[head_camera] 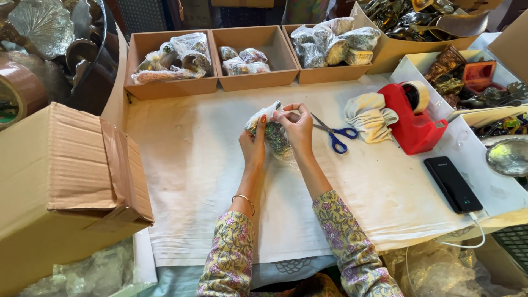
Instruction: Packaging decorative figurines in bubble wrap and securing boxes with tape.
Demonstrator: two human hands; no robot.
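Above the middle of the white-covered tabletop (192,165), both hands close around a small bubble-wrapped bundle (273,133): the left hand (254,144) cups its left side, while the right hand (297,127) pinches the loose wrap at the top. To do this well, the left grip should stay firm as the right draws the wrap snug. Blue-handled scissors (335,136) lie just right, the red tape dispenser (412,118) farther right, and three cardboard trays (253,82) of wrapped pieces line the far edge.

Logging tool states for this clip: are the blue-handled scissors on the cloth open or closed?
Open. The scissors lie flat on the white cloth with blades parted in a narrow V, beside the right hand, untouched.
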